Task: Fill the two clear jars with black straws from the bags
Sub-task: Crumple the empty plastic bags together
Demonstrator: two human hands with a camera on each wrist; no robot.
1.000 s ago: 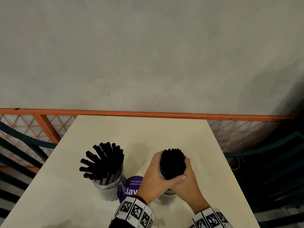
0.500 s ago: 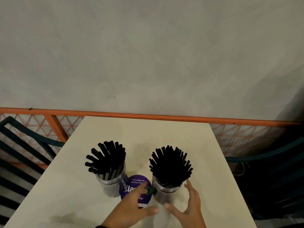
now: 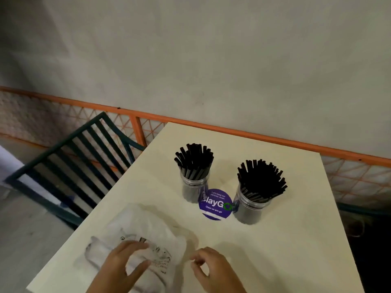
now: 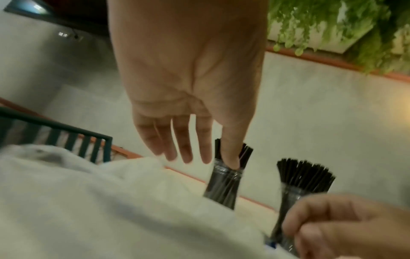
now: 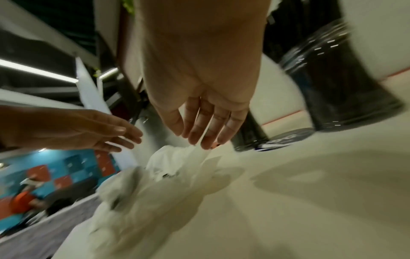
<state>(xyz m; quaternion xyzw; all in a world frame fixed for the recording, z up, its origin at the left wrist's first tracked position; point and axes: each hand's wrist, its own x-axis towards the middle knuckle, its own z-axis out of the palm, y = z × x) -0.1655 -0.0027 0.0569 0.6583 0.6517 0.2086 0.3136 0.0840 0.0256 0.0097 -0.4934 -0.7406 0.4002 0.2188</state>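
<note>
Withdrawn from right jar (image 3: 250, 206) since half a second ago: both hands. Left hand (image 3: 124, 266), fingers spread, over crumpled white bags (image 3: 135, 231) at near table (image 3: 296, 240) edge. Right hand (image 3: 213, 269), fingers loosely curled, beside bags, holding nothing. Left jar (image 3: 193, 188), right jar: upright, full of black straws (image 3: 261, 179).

Both hands are off the right jar (image 3: 250, 208) now, back at the table's near edge. The left hand (image 3: 124, 265) hovers with spread fingers over the crumpled white bags (image 3: 143, 233), newly in view; the right hand (image 3: 211, 269) hangs loosely curled beside them. The straws (image 3: 261, 180), bunched a second ago, fan out freely. The view has swung left, showing a chair (image 3: 69, 166).
</note>
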